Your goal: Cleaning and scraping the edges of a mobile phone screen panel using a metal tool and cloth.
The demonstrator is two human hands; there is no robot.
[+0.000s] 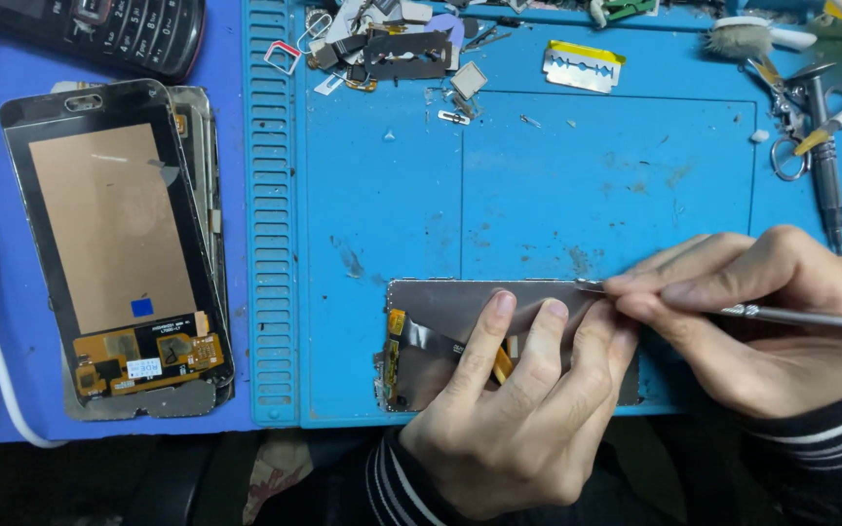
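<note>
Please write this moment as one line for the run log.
left hand: presses phone screen panel on blue mat | right hand: holds metal tool, tip at panel's top edge

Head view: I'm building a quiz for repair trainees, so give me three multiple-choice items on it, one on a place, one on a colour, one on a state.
1. Where does the razor blade lie?
A. at the far edge of the mat
B. under the left hand
C. on the stack of screens

2. What colour is the work mat?
A. green
B. blue
C. grey

3. What is the right hand doing?
A. resting empty
B. holding scissors
C. holding a thin metal tool at the panel's edge

Answers:
1. A, the blade sits near the top of the mat, apart from both hands.
2. B, the mat is blue all over.
3. C, its fingers pinch the tool with the tip at the top edge of the screen panel, which the left hand presses down.
</note>
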